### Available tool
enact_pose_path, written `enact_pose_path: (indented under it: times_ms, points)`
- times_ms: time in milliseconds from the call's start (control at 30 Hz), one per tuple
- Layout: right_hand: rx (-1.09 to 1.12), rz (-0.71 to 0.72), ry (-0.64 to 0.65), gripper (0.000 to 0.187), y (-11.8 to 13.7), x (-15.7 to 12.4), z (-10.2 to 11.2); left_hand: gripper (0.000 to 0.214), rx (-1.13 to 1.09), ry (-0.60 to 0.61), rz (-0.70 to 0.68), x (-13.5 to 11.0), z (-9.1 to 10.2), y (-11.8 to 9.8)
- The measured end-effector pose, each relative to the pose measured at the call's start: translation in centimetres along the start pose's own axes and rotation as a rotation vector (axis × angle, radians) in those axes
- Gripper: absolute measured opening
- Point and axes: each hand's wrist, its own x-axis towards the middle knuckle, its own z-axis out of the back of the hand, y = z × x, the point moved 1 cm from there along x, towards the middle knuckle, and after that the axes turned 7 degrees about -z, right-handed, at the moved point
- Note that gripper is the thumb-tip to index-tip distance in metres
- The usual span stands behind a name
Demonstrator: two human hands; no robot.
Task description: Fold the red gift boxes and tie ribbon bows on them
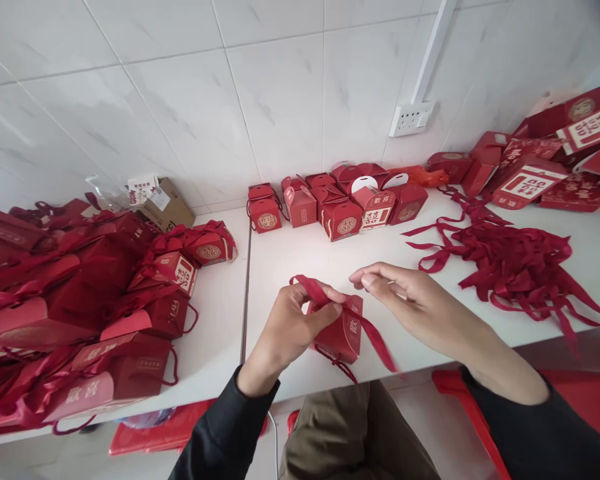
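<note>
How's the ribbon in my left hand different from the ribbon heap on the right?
The held ribbon looks like one strip; the ribbon heap is many tangled strips. The held ribbon is pinched in your left hand over a red box; the ribbon heap lies loose on the white table. Both are deep red.

A white socket (412, 120) on the tiled wall (275, 100) — and, well to its left, a brown cardboard box (174, 205).

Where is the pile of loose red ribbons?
In the head view, the ribbon pile lies on the white table, right of the right hand, in front of the heaped boxes.
</note>
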Motion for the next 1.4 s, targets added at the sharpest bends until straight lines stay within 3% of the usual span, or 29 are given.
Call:
enact_pose_path:
  times_ms: [67,167,267,467,867,1033,1167,1400]
  points:
    - [-0.006,0.023,0.021,0.037,-0.3,0.7,-0.7,0.013,0.219,-0.078,-0.173,0.1,0.0,0.3]
    - [0.044,0.006,0.170,0.034,-0.8,1.5,-1.7,0.032,0.481,-0.080,-0.469,0.1,-0.1,1.2]
    - [0.111,-0.017,0.198,0.028,-0.8,1.8,-2.2,0.030,0.559,-0.111,-0.598,0.0,-0.1,2.0]
    - [0.108,-0.037,0.086,0.026,-0.3,1.4,-1.4,0.006,0.480,-0.296,-0.438,-0.5,0.2,2.2]
    - [-0.012,-0.067,0.024,0.029,-2.6,-0.4,-0.7,0.039,0.221,-0.402,-0.021,-2.6,2.1,3.9]
    - [-0.004,-0.129,0.002,0.033,-4.8,-0.8,-0.7,0.043,0.082,-0.483,0.036,-2.9,2.1,4.5]
    - [-0.012,-0.143,-0.017,0.034,-5.9,-1.0,-0.7,0.047,0.044,-0.481,0.079,-3.4,2.1,5.2]
    - [0.024,-0.135,-0.051,0.034,-5.2,-1.5,-0.9,0.044,0.029,-0.460,0.108,-4.0,2.3,5.1]
